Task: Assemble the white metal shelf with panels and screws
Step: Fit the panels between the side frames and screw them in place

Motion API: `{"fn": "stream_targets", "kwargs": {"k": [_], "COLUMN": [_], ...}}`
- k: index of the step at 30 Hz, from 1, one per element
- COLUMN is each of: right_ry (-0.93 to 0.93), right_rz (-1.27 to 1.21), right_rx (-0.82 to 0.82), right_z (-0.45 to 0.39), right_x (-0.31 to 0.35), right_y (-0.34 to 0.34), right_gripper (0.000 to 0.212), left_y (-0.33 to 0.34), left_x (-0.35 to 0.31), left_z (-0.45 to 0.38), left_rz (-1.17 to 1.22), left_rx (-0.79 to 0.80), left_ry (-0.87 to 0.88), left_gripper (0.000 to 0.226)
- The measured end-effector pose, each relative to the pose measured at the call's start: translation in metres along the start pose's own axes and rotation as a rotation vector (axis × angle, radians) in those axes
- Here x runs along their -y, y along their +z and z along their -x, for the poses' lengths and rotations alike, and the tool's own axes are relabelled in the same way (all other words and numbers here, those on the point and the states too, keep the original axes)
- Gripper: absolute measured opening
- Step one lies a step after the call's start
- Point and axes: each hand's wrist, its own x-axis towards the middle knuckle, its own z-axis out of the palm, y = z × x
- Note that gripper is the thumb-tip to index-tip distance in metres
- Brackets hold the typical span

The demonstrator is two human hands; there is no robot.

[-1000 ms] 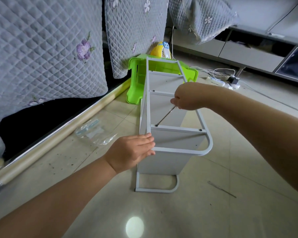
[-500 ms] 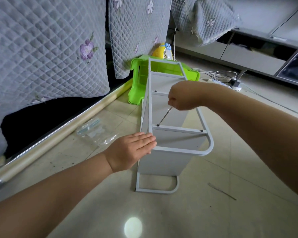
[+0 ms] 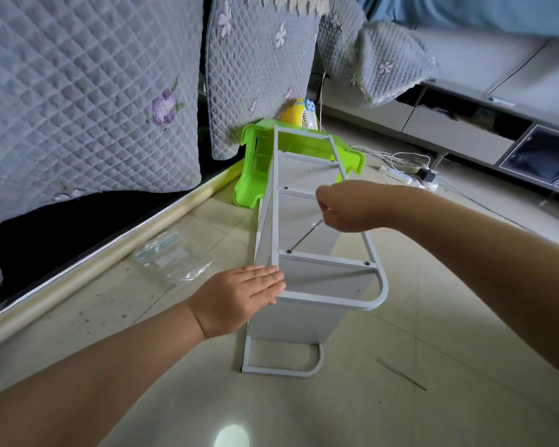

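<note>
Floor (image 3: 400, 411) carries the whole job, and your shelf (image 3: 307, 285) lies on its side near the middle of it, far end up against the green stool (image 3: 255, 175) by the sofa's edge. Laid over like that, one side frame (image 3: 376, 279) faces up at you w/ its crossbars and screw holes in easy reach, so you can drive straight down instead of working sideways. The other side frame is flat on the floor, its curved foot showing at the near end. Panels stand on edge btwn the two frames, which is prob. why the thing wants steadying.

Your left hand (image 3: 239, 298) does that: fingers straight and together, palm flat against the near left corner of the top frame, pressing, not wrapped round anything. It looks placed to stop the frame shifting while the screw turns.

Your right hand (image 3: 342, 208) is closed around the top of a thin screwdriver (image 3: 304, 237), fingers curled in a fist over the handle end, which is hidden. The shaft slants down and left to the screw (image 3: 289, 251) at the left end of the near crossbar, tip on or in the head; can't tell how deep it sits. Matching hole at the right end of that bar looks dark, can't tell if filled.

Plastic bag (image 3: 168, 256), prob. for hardware, lies on the floor left of the shelf, near the sofa's base rail. A thin metal rod (image 3: 400, 373) lies well apart to the right of the near foot.
</note>
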Motion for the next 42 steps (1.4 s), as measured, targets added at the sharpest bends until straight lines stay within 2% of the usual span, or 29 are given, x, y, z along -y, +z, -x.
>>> {"fn": "stream_targets", "kwargs": {"k": [4,8,12,15,21,24,27,29,34,39,42], "right_ry": [-0.089,-0.154,-0.032,0.048,0.185,0.173,0.166,0.103,-0.063,-0.056,0.017], "right_rz": [0.055,0.125,0.073,0.028,-0.228,-0.216,-0.19,-0.119,0.051,0.038,-0.013], "right_rx": [-0.042,-0.083,-0.06,0.055,0.182,0.154,0.164,0.115,-0.056,-0.081,-0.001], "right_z": [-0.001,0.001,-0.006,-0.014,-0.025,-0.025,-0.015,-0.008,-0.001,0.005,-0.002], "right_x": [0.0,0.005,0.019,0.028,0.018,0.007,-0.006,-0.01,-0.001,0.013,0.015], "right_y": [-0.005,-0.004,-0.007,-0.016,-0.021,-0.015,-0.01,-0.006,-0.002,-0.004,-0.008], "right_gripper": [0.029,0.033,0.03,0.025,0.036,0.036,0.015,0.011,0.031,0.036,0.035], "left_y": [0.0,-0.001,-0.001,-0.003,-0.004,-0.005,-0.006,-0.005,-0.007,-0.008,-0.009], "left_x": [0.003,0.003,0.006,0.004,0.0,0.0,0.0,0.0,-0.003,-0.005,-0.004], "left_z": [-0.001,-0.004,-0.005,-0.004,-0.005,-0.004,-0.006,-0.006,-0.004,-0.004,-0.006], "left_rz": [0.038,0.074,0.098,0.11,0.123,0.129,0.126,0.12,0.121,0.114,0.102], "left_rx": [-0.005,0.006,0.021,0.037,0.061,0.054,0.056,0.056,0.054,0.059,0.062], "left_ry": [-0.005,0.008,0.011,0.015,-0.004,-0.022,-0.036,-0.04,-0.047,-0.05,-0.043], "left_gripper": [0.048,0.053,0.056,0.056,0.057,0.058,0.057,0.057,0.055,0.055,0.055]}}
